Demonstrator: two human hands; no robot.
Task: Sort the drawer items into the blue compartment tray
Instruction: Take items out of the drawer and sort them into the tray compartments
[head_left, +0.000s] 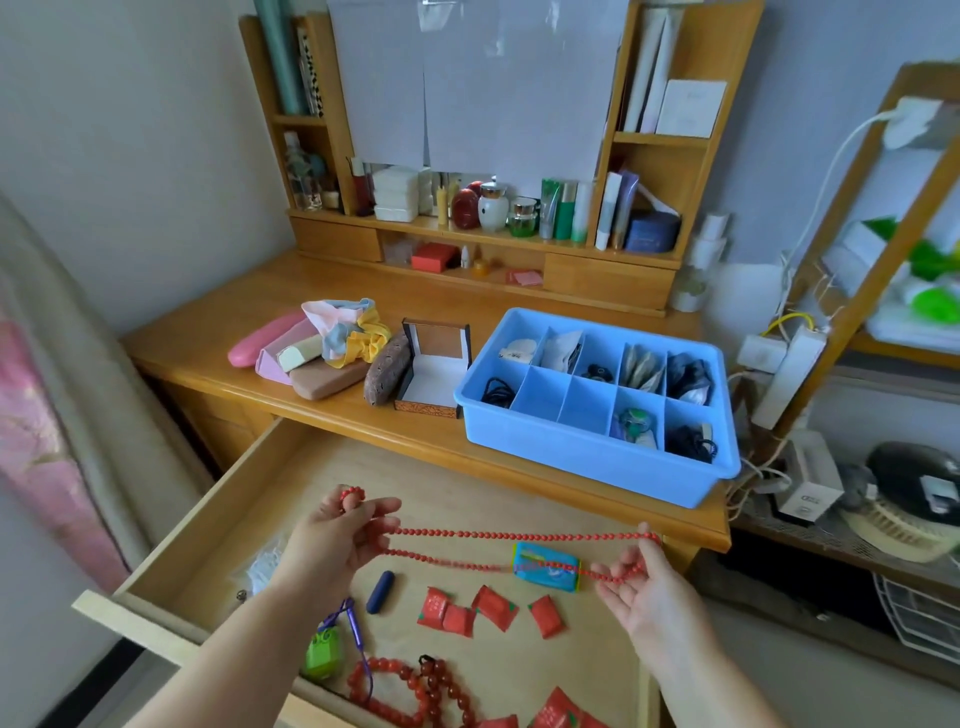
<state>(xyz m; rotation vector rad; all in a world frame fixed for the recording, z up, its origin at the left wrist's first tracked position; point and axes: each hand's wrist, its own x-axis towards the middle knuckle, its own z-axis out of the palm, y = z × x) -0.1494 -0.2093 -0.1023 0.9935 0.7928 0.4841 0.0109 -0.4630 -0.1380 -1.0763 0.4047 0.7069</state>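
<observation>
A long red bead string (519, 535) is stretched in two strands above the open drawer (467, 478). My left hand (337, 540) grips one end, with a small loop of beads above the fingers. My right hand (639, 582) holds the other end, palm up, the beads draped over curled fingers. The blue compartment tray (597, 457) sits on the desk at the right, with most compartments holding small items and two or three front ones bare. In the drawer lie red sachets (493, 605), a blue-green packet (545, 564), a dark blue capsule (380, 592), a green toy (323, 652) and chunky red bracelets (415, 691).
On the desk left of the tray stand an open gift box (434, 374), a brown pouch (387, 371), pink cases (265, 338) and bunched cloth (348, 327). A shelf unit with cosmetics rises behind. A side rack with cables and a power strip (789, 374) stands right.
</observation>
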